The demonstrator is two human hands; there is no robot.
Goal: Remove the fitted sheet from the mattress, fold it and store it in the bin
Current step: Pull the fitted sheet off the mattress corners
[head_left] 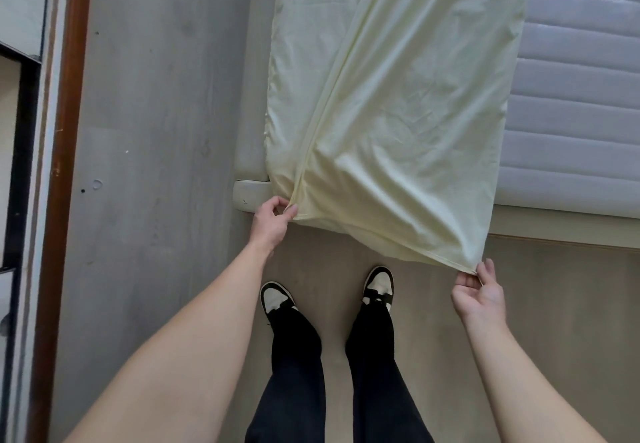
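A pale yellow fitted sheet lies folded lengthwise over the left part of the mattress and hangs past its near end. The bare quilted grey mattress shows on the right. My left hand pinches the sheet's near left corner at the bed's foot. My right hand pinches the near right corner, held lower, out over the floor. The sheet is stretched between the two hands. No bin is in view.
The padded beige bed frame edges the mattress on the left and near side. I stand at the bed's foot on a wood-look floor. A brown-trimmed cabinet runs along the far left.
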